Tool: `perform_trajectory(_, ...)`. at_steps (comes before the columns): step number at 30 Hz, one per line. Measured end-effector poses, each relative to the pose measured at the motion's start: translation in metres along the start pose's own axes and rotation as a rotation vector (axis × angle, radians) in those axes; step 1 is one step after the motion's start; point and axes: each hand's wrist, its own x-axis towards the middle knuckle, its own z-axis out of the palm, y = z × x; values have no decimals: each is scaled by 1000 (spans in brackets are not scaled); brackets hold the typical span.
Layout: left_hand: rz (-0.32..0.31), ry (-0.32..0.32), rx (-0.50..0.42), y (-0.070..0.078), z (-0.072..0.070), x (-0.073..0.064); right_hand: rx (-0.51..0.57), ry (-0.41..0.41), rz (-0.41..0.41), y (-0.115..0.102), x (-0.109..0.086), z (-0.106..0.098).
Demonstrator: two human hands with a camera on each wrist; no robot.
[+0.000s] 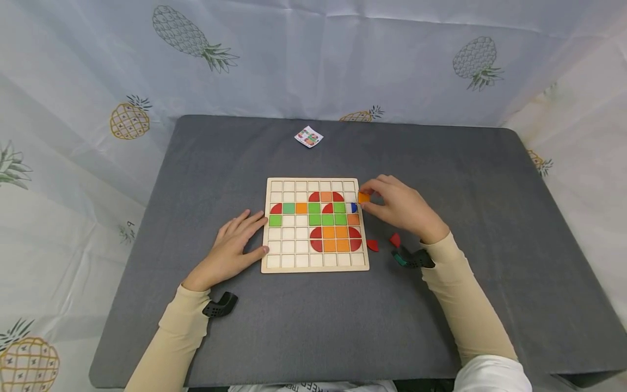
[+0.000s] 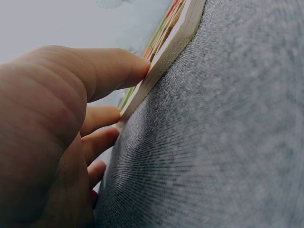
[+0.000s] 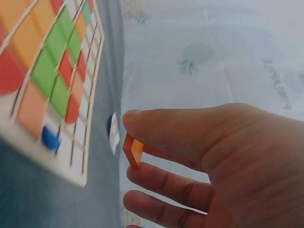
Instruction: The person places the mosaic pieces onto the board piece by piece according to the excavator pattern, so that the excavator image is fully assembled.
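A wooden grid board (image 1: 289, 247) lies on the grey table, partly filled with red, orange, green and blue tiles. My right hand (image 1: 401, 205) pinches an orange square tile (image 3: 133, 151) between thumb and fingers, just past the board's right edge. Fingers spread, my left hand (image 1: 232, 247) rests at the board's left edge; in the left wrist view its thumb (image 2: 118, 71) touches the wooden rim. Two red quarter-round tiles, one a red tile (image 1: 373, 245) beside the board and the other a red tile (image 1: 394, 239) farther right, lie below my right hand.
A small printed card (image 1: 308, 136) with a coloured pattern lies near the far edge of the grey table (image 1: 220, 163). Behind the table hangs a white curtain (image 1: 313, 60) with pineapple prints. Each wrist carries a black strap device (image 1: 220, 306).
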Motion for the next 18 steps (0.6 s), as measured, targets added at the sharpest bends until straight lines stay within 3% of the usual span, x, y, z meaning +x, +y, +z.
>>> perform_trajectory(9,-4,1,-4,1,0,-1,-13,-43,-47,-32,22,2)
perform_trajectory(18,4,1,-6,1,-1,-1,-14,-45,-131,-50,35,7)
